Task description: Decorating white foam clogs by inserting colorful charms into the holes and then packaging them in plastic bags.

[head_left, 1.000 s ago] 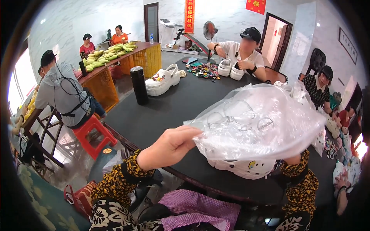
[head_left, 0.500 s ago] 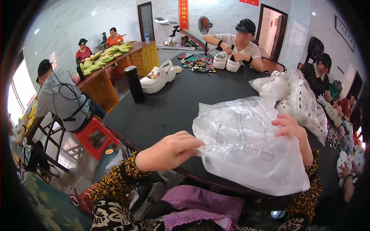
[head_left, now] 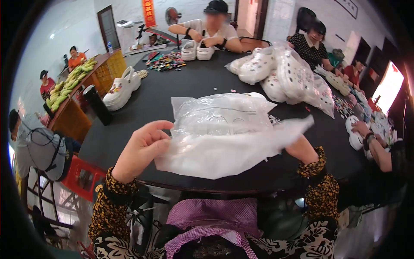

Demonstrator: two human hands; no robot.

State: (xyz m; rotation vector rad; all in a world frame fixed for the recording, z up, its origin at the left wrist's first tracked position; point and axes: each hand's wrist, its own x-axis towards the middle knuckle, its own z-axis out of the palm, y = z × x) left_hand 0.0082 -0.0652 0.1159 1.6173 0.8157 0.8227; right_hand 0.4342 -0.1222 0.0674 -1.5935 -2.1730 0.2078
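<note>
A clear, crinkled plastic bag [head_left: 224, 125] is held up over the near side of the dark table, its front part folded toward me as a whitish flap. My left hand [head_left: 144, 149] grips the bag's left edge between thumb and curled fingers. On the other side, my right hand [head_left: 303, 150] is at the bag's right end, its fingers hidden behind the flap. Whether anything is inside the bag, I cannot tell. Beyond it to the right lie white clogs with colourful charms [head_left: 289, 77], packed in clear bags.
A black tumbler [head_left: 97, 105] and a decorated white clog [head_left: 123, 90] stand at the left of the table [head_left: 151, 95]. Small coloured charms [head_left: 166, 61] are heaped at the back, near a person handling white clogs [head_left: 197, 51]. Another person's hand [head_left: 361, 128] touches a clog at right.
The bag has been turned and its near part folded up, and it sits further left. My left hand has shifted left; my right hand has dropped behind the flap. The view has swung right.
</note>
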